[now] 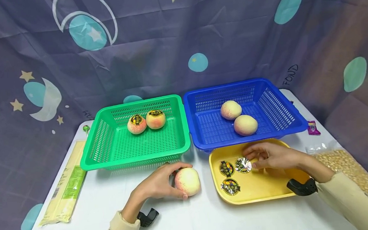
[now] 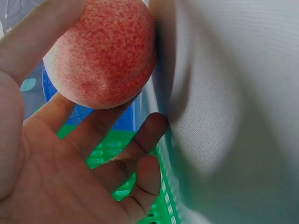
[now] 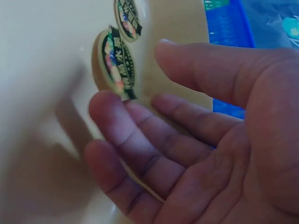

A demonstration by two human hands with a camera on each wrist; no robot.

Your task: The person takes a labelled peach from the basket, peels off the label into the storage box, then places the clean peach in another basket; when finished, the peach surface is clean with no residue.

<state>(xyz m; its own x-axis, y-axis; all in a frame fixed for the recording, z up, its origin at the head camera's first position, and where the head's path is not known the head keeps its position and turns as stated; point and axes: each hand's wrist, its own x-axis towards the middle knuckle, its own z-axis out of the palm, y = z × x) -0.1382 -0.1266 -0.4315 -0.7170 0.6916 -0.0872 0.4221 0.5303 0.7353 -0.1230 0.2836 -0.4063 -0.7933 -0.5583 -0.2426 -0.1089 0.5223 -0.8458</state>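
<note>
Pink-speckled, the peach (image 1: 187, 181) sits on the white table (image 1: 209, 219) before the green basket (image 1: 136, 156), your left hand (image 1: 158, 184) curled around it. Your right hand (image 1: 273, 156), fingers loosely spread, touches a sticker (image 1: 243, 165) in the yellow tray (image 1: 261, 191); the sticker's print is unreadable.

Bare worktop (image 1: 209, 219) runs open along the near edge, betw. both sleeves. Green basket (image 1: 136, 160) wall stands just behind the left hand (image 1: 158, 183) w/ its peach (image 1: 188, 181), blocking the way back. Blue basket (image 1: 205, 145) rim sits right behind the yellow tray (image 1: 264, 194); both baskets open from above. Noodle pack (image 1: 66, 185) crowds the left edge, popcorn bag (image 1: 345, 165) the right.
</note>
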